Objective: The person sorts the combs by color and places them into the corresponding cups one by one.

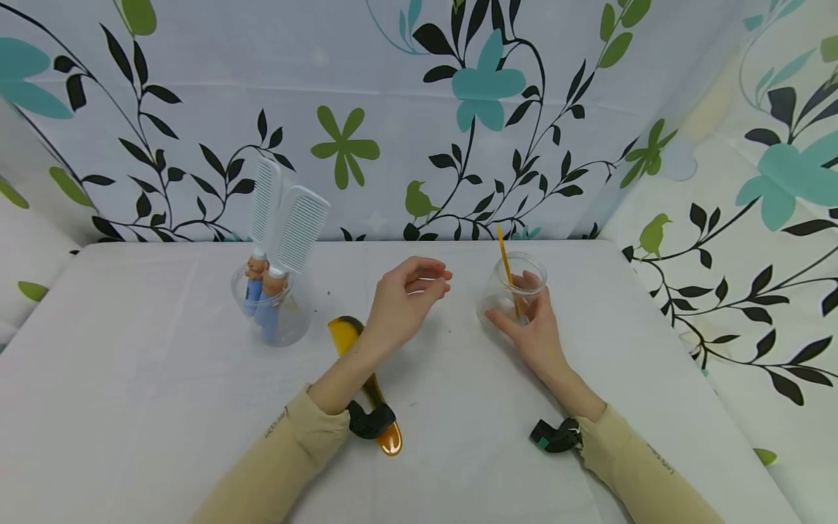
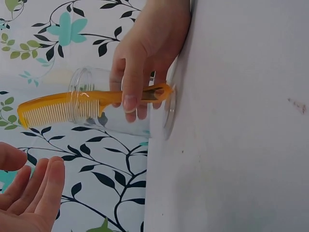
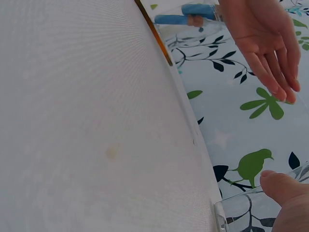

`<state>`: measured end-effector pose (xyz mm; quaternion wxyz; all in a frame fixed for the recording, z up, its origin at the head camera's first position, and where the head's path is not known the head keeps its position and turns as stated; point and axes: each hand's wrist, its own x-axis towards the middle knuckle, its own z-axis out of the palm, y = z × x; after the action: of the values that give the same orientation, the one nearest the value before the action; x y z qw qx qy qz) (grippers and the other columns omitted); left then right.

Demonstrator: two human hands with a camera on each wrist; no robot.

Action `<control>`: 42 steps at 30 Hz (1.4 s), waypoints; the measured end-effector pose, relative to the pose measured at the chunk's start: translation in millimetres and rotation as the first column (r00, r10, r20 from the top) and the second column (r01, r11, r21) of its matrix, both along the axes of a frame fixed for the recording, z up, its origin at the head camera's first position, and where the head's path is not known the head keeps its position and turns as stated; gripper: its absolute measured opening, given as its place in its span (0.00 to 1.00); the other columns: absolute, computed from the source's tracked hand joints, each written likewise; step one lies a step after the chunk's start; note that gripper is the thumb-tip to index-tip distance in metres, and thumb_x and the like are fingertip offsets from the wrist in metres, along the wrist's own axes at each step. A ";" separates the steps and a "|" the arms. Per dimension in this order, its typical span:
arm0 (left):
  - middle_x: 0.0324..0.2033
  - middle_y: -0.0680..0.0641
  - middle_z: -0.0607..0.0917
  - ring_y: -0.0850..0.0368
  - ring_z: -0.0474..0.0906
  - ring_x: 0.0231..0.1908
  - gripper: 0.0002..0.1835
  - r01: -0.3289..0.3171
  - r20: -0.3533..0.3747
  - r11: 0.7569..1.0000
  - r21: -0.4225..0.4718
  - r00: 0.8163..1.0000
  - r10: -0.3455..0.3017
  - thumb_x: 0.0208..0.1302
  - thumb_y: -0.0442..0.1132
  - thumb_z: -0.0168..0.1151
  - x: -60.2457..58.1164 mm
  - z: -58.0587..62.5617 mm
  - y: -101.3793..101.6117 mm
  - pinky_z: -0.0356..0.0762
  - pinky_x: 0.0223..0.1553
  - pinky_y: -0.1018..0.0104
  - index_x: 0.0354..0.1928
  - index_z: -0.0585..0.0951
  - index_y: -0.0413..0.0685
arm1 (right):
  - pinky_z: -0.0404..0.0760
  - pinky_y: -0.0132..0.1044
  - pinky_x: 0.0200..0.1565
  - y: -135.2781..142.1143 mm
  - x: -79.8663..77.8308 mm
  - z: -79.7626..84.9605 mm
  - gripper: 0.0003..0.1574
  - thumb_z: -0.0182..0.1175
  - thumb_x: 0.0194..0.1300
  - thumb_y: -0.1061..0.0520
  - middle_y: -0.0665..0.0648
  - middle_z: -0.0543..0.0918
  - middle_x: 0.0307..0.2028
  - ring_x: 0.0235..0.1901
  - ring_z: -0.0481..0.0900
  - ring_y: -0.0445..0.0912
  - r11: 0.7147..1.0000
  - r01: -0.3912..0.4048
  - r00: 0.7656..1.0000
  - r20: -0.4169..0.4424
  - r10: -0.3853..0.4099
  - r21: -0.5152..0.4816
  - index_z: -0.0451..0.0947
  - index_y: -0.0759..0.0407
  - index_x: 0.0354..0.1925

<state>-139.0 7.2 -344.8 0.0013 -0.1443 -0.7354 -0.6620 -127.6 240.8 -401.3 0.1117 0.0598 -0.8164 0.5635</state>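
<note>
On the right of the table, my right hand (image 1: 533, 331) grips a clear glass jar (image 1: 492, 291) from its near side. Inside that jar an orange comb (image 1: 504, 255) stands upright, teeth upward; the left wrist view shows the comb (image 2: 53, 108) reaching past the rim. My left hand (image 1: 409, 298) is in the air left of the jar, holding nothing, its fingers loosely bent. Beneath the left forearm lies a yellow and black comb (image 1: 343, 335) with an amber handle (image 1: 390, 440), partly hidden by the wrist camera.
A second clear jar (image 1: 294, 327) stands at the left with two white combs (image 1: 301, 229) in it, their blue handles down and brown figures at the necks. A patterned cloth (image 1: 393, 131) hangs behind the white table (image 1: 131, 407).
</note>
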 end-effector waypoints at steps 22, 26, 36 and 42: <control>0.50 0.39 0.86 0.47 0.85 0.49 0.15 -0.040 0.078 0.976 -0.212 0.995 0.058 0.70 0.35 0.58 8.5 -19.1 -62.5 0.83 0.54 0.61 0.56 0.78 0.41 | 0.61 0.53 0.73 1.7 -0.7 0.0 0.51 0.69 0.60 0.65 0.63 0.68 0.69 0.70 0.64 0.55 1.000 -0.011 1.000 -0.001 0.011 -0.005 0.51 0.65 0.72; 0.51 0.38 0.85 0.44 0.84 0.50 0.15 -0.042 0.111 0.975 -0.219 0.991 0.068 0.70 0.35 0.58 13.1 -22.6 -76.7 0.83 0.52 0.67 0.56 0.78 0.38 | 0.61 0.52 0.73 1.8 -0.7 -0.2 0.51 0.69 0.60 0.66 0.63 0.67 0.69 0.70 0.64 0.55 1.000 -0.014 1.000 -0.003 0.014 -0.011 0.51 0.65 0.72; 0.52 0.35 0.84 0.44 0.82 0.53 0.18 -0.079 0.143 0.961 -0.264 0.982 0.120 0.72 0.37 0.58 24.5 -30.8 -109.1 0.79 0.52 0.77 0.58 0.76 0.33 | 0.62 0.53 0.72 3.6 -2.6 -1.3 0.52 0.70 0.60 0.65 0.62 0.67 0.69 0.70 0.64 0.54 1.000 -0.014 1.000 0.003 0.014 0.000 0.50 0.65 0.73; 0.52 0.34 0.84 0.42 0.80 0.54 0.17 -0.103 0.104 0.940 -0.326 0.984 0.144 0.71 0.34 0.58 31.3 -33.7 -120.4 0.79 0.59 0.56 0.57 0.77 0.32 | 0.62 0.53 0.73 2.7 -2.3 -1.4 0.52 0.70 0.59 0.65 0.62 0.68 0.69 0.70 0.64 0.54 1.000 -0.015 1.000 -0.005 0.015 -0.006 0.51 0.65 0.72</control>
<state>-107.7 -113.2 -378.5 -0.0269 -0.0539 -0.8392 -0.5405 -129.9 243.6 -402.7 0.1099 0.0670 -0.8140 0.5664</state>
